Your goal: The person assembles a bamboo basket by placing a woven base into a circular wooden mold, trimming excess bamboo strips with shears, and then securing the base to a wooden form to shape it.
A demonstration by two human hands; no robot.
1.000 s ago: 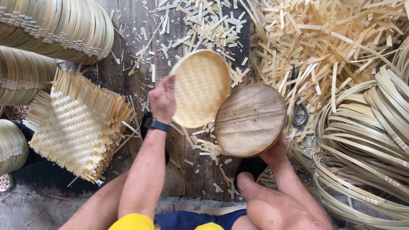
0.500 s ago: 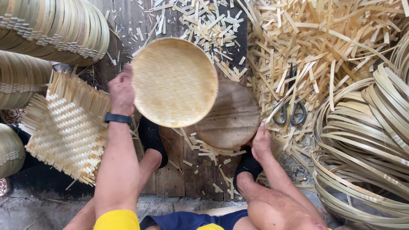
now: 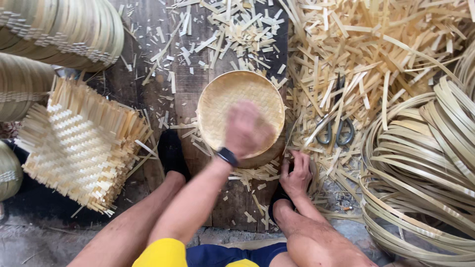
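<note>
Littered floor, blurred left hand [image 3: 246,129] over tray [image 3: 232,99]

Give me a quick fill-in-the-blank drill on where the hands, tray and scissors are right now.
1. The left hand presses on the round woven ____.
2. The scissors lie on bamboo strips, on the ____ side of the tray.
3. The right hand rests at the tray's lower ____ edge.
4. The square woven mat lies on the ____ side of the picture.

Missing words: tray; right; right; left
</note>
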